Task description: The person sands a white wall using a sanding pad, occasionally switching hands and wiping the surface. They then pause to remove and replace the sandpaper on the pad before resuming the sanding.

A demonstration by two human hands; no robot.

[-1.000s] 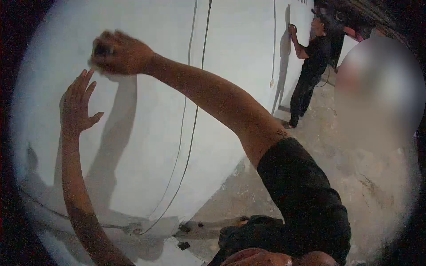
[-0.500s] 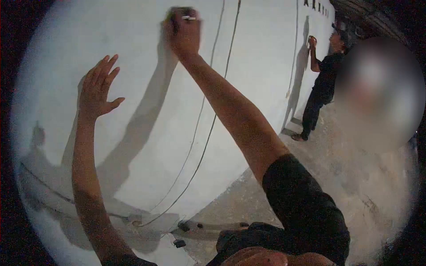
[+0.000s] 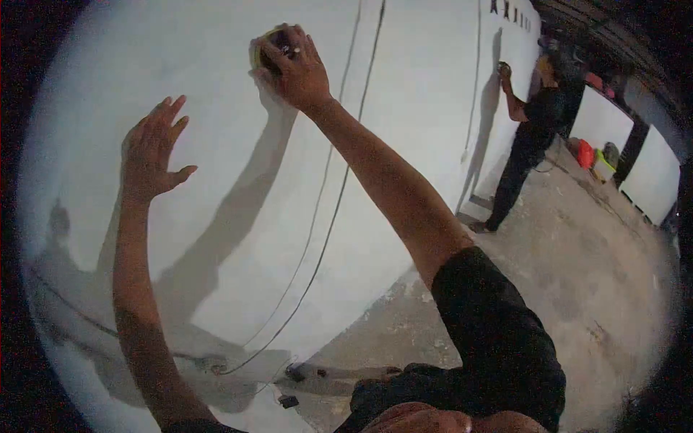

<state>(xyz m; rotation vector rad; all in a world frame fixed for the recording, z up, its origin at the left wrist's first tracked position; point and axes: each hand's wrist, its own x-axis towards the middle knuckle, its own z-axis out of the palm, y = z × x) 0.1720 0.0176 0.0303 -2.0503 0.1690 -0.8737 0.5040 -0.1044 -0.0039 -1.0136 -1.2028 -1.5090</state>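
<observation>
My right hand (image 3: 299, 76) is raised high against the white wall (image 3: 238, 137). Its fingers spread over a dark, rounded pad with a yellowish edge (image 3: 271, 52), pressed to the wall; its exact kind is hidden by the fingers. Lower and to the left, my left hand (image 3: 150, 155) lies at the wall with fingers stretched out and thumb apart, holding nothing. Both arms cast shadows on the wall.
Dark cables (image 3: 336, 195) hang down the wall right of my arms. Another person (image 3: 530, 133) stands farther along it, one hand raised to it. Small black objects (image 3: 289, 400) lie low by the concrete floor (image 3: 556, 289). A red item (image 3: 585, 153) sits far right.
My right hand has shifted slightly left and down with the pad, its fingers now more visible. My left hand stays almost in place. The other person's raised hand moved slightly.
</observation>
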